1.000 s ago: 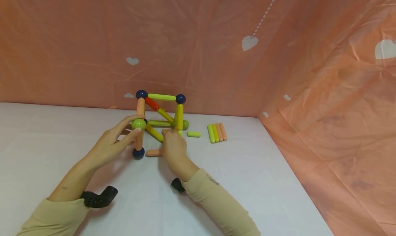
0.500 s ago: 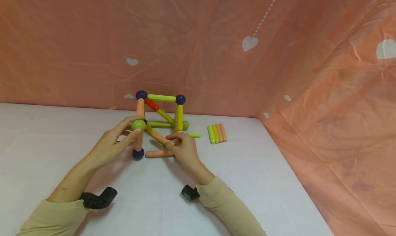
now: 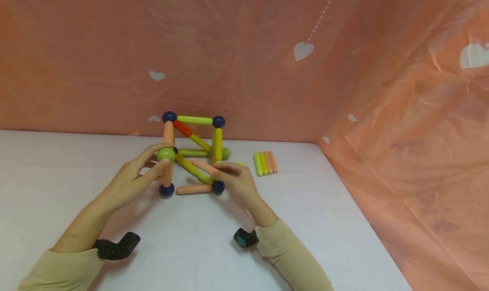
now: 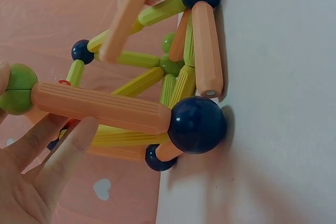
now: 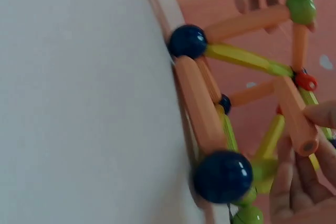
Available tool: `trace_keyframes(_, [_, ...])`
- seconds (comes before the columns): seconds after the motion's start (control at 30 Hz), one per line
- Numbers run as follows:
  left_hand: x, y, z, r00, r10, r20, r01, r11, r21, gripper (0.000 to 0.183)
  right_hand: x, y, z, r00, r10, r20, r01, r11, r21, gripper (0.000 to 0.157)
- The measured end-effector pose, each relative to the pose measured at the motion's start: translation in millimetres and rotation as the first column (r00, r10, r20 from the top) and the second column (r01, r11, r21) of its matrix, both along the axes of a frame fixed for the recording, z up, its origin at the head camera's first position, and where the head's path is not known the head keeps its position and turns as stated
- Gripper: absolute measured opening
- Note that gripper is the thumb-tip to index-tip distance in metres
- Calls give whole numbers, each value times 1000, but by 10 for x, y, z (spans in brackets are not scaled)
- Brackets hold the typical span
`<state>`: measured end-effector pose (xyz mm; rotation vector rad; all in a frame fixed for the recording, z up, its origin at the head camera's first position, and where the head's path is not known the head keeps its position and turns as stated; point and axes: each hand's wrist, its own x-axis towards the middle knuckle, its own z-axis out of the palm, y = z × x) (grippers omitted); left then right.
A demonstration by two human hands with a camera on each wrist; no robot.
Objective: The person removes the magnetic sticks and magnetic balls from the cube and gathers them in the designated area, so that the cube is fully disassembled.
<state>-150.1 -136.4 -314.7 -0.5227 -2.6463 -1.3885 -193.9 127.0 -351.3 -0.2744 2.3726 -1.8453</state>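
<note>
My left hand (image 3: 131, 178) holds the green ball (image 3: 166, 155) at the upper front-left corner of a frame of magnetic rods and balls. Below that ball, an upright peach rod (image 4: 105, 107) runs down to a navy ball (image 4: 198, 124) on the table. Between thumb and fingers, my right hand (image 3: 238, 183) pinches a loose peach rod (image 5: 296, 116), tilted and raised above the front-right navy ball (image 3: 218, 187). Another peach rod (image 3: 194, 190) lies along the front bottom. It touches the right navy ball, while a small gap separates its other end from the left one.
Side by side on the white table (image 3: 324, 223), several green, yellow and peach rods (image 3: 265, 163) lie right of the frame. A short green rod (image 3: 240, 163) shows partly behind my right hand. Pink cloth (image 3: 244, 62) hangs behind and at the right.
My right hand has come out from within the frame, moving right and bringing a peach rod into view. The front-right navy ball is uncovered. My left hand keeps its hold on the green ball.
</note>
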Motion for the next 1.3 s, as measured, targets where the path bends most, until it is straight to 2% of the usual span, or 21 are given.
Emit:
trace_keyframes(0.17, [7, -14, 19, 1000, 4, -1, -4, 1000, -4, 41, -38, 156, 57, 996, -91, 21, 93, 989, -115, 31])
trace_keyframes(0.4, [19, -30, 14, 1000, 9, 10, -9, 1000, -7, 43, -142, 428, 81, 965, -261, 2, 258, 955, -144, 30])
trace_keyframes(0.53, [22, -34, 20, 1000, 12, 16, -12, 1000, -4, 44, -200, 560, 98, 933, -360, 19, 359, 923, -138, 31])
trace_keyframes(0.73, [40, -31, 13, 1000, 20, 16, -20, 1000, -5, 44, -271, 724, 85, 890, -447, 90, 456, 872, -178, 36])
trace_keyframes(0.9, [57, -38, 12, 1000, 25, 12, -25, 1000, -2, 43, -361, 833, 39, 835, -532, 139, 549, 822, -150, 34])
trace_keyframes(1.1, [58, -41, 4, 1000, 30, 6, -30, 1000, 1, 43, -463, 958, -46, 785, -595, 171, 618, 772, -149, 35])
trace_keyframes(1.3, [61, -34, -8, 999, 30, 32, -30, 1000, 3, 44, -548, 1046, -129, 738, -647, 192, 672, 730, -124, 34])
